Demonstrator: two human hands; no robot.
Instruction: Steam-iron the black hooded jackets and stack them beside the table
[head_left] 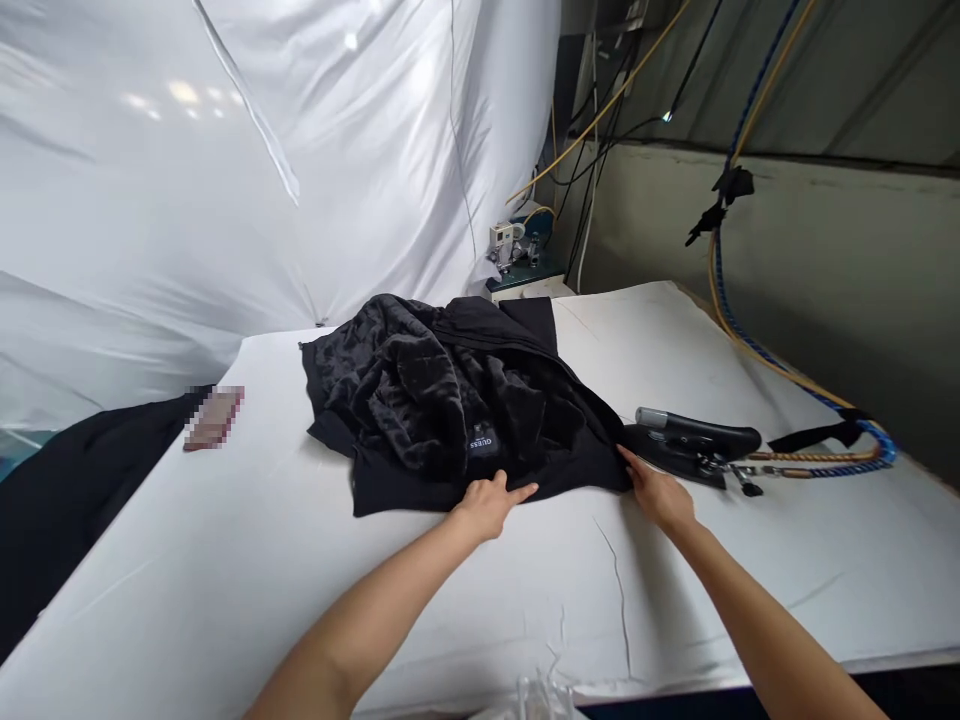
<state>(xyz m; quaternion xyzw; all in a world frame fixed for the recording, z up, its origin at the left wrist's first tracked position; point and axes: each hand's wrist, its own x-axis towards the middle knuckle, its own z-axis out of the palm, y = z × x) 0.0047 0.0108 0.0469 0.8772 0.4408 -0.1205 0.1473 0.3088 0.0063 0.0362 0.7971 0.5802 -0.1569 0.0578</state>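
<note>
A black jacket (pixel 420 400) with a plush lining lies opened out on the white padded table, its inside facing up. A GUESS label (pixel 482 443) shows near the edge closest to me. My left hand (pixel 486 505) rests on that near edge just below the label, fingers apart and one finger stretched to the right. At the jacket's right corner, my right hand (pixel 661 494) pinches the black cloth between thumb and fingers. Just beyond that hand, a steam iron (pixel 686 437) with a black handle lies against the jacket's corner.
Blue and orange hoses (pixel 780 370) hang down and run to the iron from the right. White sheeting (pixel 337 150) hangs behind the table (pixel 225 560). Dark cloth (pixel 82 480) drapes at the left, beside a pixelated patch. Machine parts (pixel 517 245) stand at the back.
</note>
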